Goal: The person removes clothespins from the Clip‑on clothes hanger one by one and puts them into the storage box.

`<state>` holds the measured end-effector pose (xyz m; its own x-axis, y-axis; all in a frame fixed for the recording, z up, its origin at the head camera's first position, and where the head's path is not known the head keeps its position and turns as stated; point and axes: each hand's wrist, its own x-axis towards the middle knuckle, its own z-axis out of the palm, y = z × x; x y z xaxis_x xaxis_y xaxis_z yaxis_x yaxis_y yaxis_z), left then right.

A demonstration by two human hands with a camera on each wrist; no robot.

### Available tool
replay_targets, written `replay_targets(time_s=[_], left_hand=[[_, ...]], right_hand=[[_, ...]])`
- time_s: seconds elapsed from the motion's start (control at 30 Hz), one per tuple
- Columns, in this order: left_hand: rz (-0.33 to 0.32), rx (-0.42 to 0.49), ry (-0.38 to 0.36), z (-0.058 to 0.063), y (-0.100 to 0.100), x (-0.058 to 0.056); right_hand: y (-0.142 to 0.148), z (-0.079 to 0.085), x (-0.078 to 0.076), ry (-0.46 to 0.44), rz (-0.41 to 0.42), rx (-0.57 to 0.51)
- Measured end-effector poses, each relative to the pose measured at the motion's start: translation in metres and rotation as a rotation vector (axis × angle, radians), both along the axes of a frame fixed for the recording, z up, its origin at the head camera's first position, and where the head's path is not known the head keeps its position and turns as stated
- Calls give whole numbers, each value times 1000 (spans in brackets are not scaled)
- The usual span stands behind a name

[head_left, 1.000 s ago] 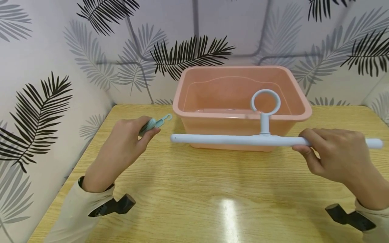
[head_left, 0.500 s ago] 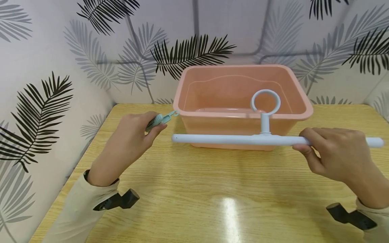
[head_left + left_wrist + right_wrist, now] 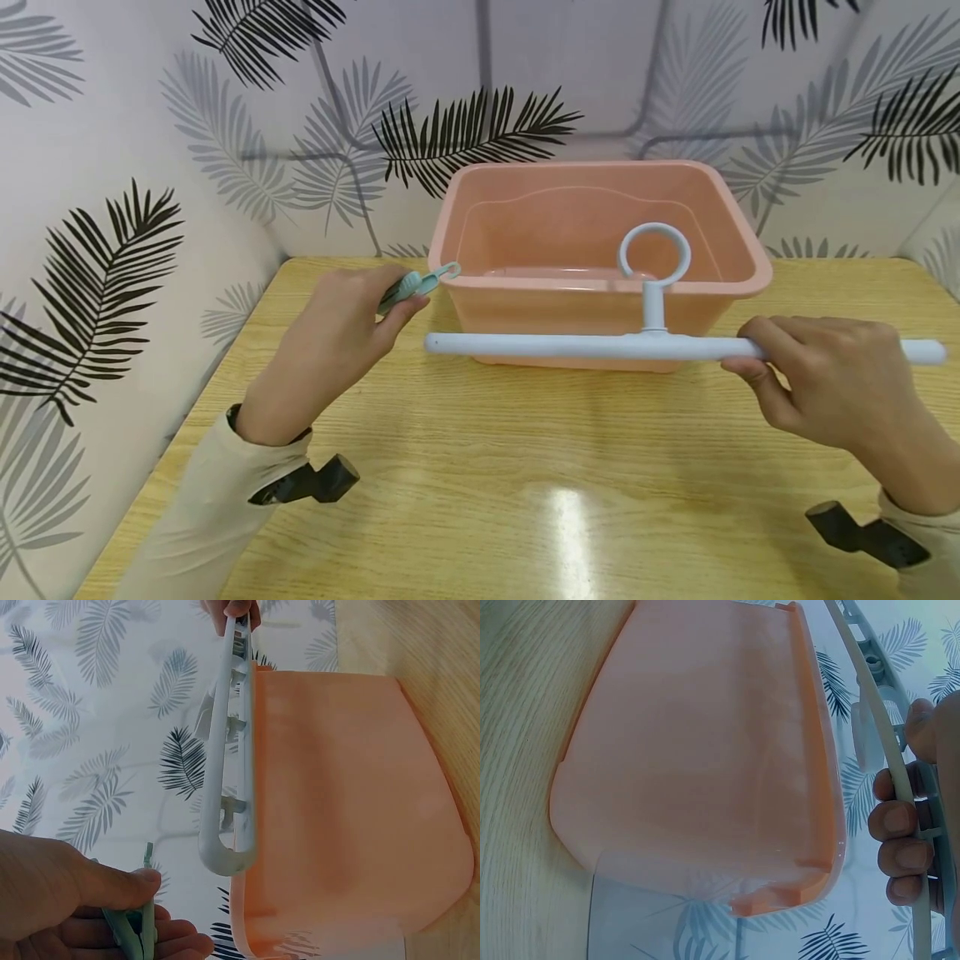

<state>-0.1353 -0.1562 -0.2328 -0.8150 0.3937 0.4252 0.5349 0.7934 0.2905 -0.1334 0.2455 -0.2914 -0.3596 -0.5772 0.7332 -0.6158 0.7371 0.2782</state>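
My left hand (image 3: 341,333) pinches a mint-green clothes peg (image 3: 411,286) between thumb and fingers. A small hooked loop at the peg's end points toward the tub's near left corner. In the left wrist view the peg (image 3: 135,930) shows below the thumb, partly hidden by the fingers. Near its right end, my right hand (image 3: 832,383) grips a pale blue hanger bar (image 3: 540,345), held level in front of the tub. A ring-shaped hook (image 3: 656,255) rises from the bar's middle. From the left wrist, the bar's underside (image 3: 227,765) looks hollow, with crosspieces.
A pink plastic tub (image 3: 592,287) stands at the back of the wooden table (image 3: 480,467), behind the bar. Leaf-patterned cloth (image 3: 525,75) covers the wall behind and to the left. Each wrist carries a black camera mount (image 3: 315,483).
My left hand has moved right and slightly up with the peg, closer to the tub and the bar's left end. The right hand and hanger bar have stayed nearly still.
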Motion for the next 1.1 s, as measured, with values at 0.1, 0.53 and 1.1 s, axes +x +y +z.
replay_targets(time_s=[0.1,0.53,1.1], left_hand=[[-2,-6,1,1,1,-1],[-35,-17,-2,9,11,-11],[-55,-15,14,20,27,-32]], right_hand=[[0,-1,0,-4,-4,-2],[2,-3,-1,1,-7,-9],[4,-5,-1,-18,-10,-2]])
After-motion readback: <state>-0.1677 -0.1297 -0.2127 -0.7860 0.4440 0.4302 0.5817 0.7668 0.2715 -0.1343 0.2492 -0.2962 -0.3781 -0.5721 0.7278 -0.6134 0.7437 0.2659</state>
